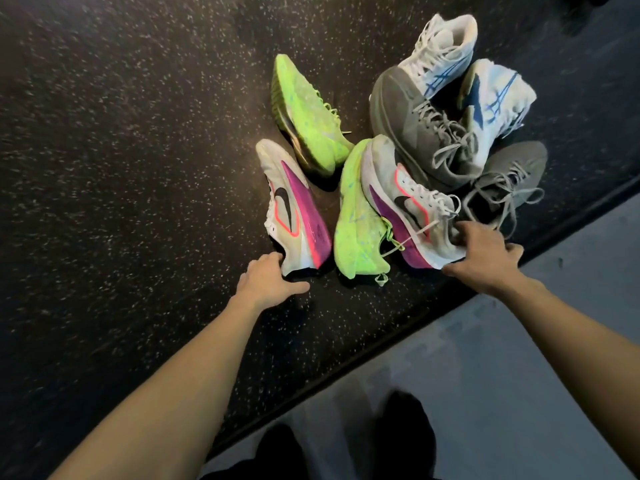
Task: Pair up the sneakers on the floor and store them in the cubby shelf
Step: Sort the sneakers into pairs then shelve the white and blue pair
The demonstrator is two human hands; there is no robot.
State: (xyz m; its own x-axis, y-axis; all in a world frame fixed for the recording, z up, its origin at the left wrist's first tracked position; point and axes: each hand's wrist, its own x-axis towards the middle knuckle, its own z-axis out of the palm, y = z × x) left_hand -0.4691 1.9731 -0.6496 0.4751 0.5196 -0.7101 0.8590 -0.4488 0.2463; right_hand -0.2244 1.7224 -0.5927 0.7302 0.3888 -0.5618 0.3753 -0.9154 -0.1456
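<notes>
Several sneakers lie heaped on the dark speckled floor. My left hand (272, 278) grips the heel of a white and purple sneaker (294, 206) lying on its side. My right hand (485, 258) grips the heel of its match, the second white and purple sneaker (405, 199), which rests on a neon green sneaker (360, 223). Another neon green sneaker (308, 112) lies further away. To the right are two grey sneakers (419, 123) (505, 181) and two white and blue sneakers (440, 50) (495, 98), piled on each other. No cubby shelf is in view.
A raised black edge (398, 344) runs diagonally between the dark speckled floor (121, 168) and a lighter grey floor (485, 375) near me. My feet in dark shoes (401, 434) stand on the grey floor.
</notes>
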